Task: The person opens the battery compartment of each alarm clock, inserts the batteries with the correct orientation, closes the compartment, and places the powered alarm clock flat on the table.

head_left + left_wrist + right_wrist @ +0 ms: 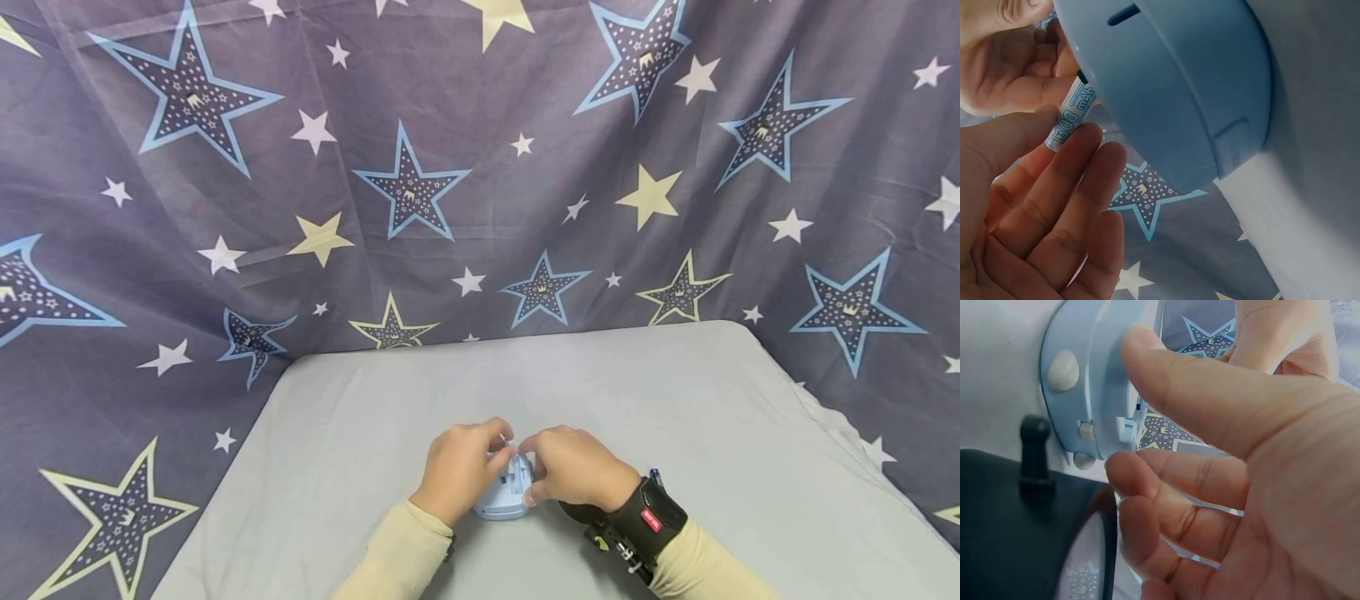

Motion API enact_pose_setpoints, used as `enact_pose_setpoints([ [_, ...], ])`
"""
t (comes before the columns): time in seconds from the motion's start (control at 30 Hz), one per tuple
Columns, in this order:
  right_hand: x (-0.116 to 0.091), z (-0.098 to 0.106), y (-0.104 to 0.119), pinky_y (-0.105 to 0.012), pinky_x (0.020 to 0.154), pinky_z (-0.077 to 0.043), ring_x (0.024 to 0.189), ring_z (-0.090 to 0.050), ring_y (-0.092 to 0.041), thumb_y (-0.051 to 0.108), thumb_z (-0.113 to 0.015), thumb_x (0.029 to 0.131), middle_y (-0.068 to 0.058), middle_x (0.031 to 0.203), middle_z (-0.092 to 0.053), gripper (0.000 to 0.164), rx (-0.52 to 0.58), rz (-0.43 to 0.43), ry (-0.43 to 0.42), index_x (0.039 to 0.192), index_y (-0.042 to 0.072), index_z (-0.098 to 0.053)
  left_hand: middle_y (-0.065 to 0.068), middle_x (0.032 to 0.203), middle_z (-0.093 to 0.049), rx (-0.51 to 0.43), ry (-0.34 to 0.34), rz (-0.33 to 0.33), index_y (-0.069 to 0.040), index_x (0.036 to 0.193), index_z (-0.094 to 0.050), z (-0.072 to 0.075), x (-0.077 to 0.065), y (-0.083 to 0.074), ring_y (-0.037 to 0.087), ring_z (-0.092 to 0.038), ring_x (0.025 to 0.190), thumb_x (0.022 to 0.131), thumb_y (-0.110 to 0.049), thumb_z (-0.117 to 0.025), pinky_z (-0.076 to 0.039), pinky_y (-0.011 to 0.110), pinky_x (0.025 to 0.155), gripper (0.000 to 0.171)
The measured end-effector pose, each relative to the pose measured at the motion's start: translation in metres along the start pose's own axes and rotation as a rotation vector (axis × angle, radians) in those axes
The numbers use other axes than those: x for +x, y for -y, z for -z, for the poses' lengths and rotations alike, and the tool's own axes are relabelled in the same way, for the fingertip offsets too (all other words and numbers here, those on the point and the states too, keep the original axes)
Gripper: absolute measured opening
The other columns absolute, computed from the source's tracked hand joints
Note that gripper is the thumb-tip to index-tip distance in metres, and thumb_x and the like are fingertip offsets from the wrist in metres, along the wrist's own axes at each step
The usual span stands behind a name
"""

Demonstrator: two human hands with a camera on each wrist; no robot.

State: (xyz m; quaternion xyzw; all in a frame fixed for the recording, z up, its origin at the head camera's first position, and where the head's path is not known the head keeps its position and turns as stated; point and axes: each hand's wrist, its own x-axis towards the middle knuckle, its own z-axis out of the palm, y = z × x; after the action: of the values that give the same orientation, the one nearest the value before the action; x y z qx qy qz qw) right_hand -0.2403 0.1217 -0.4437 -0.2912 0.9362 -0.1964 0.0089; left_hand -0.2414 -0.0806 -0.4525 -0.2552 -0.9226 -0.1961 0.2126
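Observation:
A light blue plastic device (501, 506) with a rounded end lies on the grey-covered table, its open battery compartment facing up. In the left wrist view, my left hand (465, 464) pinches a white cylindrical battery (1071, 119) printed "1300 mAh" between thumb and fingertips, close beside the device's edge. The battery's far end shows dark. My right hand (581, 468) holds the device by its right side. In the right wrist view, the right thumb (1147, 353) lies on the device's upper face, while curled fingers sit along its edge near a white button (1064, 370).
Under everything is a table (360, 417) covered in pale grey cloth. A dark curtain (480, 208) with star prints hangs behind and at both sides. A black strap (648, 525) with attached hardware circles the right wrist; a black round-faced part (1029, 525) hangs near the right fingers.

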Motion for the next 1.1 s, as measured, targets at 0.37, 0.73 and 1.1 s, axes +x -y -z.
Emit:
enact_pose_setpoints([
  [0.37, -0.001, -0.001, 0.000, -0.026, 0.061, -0.041, 0.062, -0.049, -0.006, 0.038, -0.093, 0.068, 0.016, 0.062, -0.053, 0.054, 0.002, -0.013, 0.006, 0.115, 0.017, -0.076, -0.005, 0.090, -0.080, 0.004, 0.004, -0.022, -0.023, 0.100, -0.075, -0.004, -0.001, 0.000, 0.015, -0.077, 0.080, 0.088, -0.035, -0.081, -0.059, 0.032, 0.065, 0.017],
  [0.73, 0.001, -0.001, -0.002, -0.027, 0.061, -0.041, 0.062, -0.049, -0.006, 0.039, -0.092, 0.068, 0.016, 0.063, -0.053, 0.038, -0.006, -0.005, 0.002, 0.095, 0.022, -0.073, -0.009, 0.085, -0.079, 0.007, 0.011, -0.046, -0.024, 0.099, -0.075, -0.008, -0.002, -0.002, 0.010, -0.073, 0.073, 0.088, -0.035, -0.081, -0.055, 0.026, 0.059, 0.016],
  [1.1, -0.001, -0.001, 0.000, -0.027, 0.059, -0.040, 0.060, -0.049, -0.006, 0.038, -0.092, 0.068, 0.015, 0.061, -0.053, 0.042, 0.008, -0.011, 0.003, 0.101, 0.020, -0.073, -0.009, 0.084, -0.079, 0.002, 0.023, -0.052, -0.023, 0.098, -0.077, -0.010, -0.004, -0.002, 0.008, -0.072, 0.072, 0.088, -0.034, -0.081, -0.055, 0.024, 0.060, 0.015],
])
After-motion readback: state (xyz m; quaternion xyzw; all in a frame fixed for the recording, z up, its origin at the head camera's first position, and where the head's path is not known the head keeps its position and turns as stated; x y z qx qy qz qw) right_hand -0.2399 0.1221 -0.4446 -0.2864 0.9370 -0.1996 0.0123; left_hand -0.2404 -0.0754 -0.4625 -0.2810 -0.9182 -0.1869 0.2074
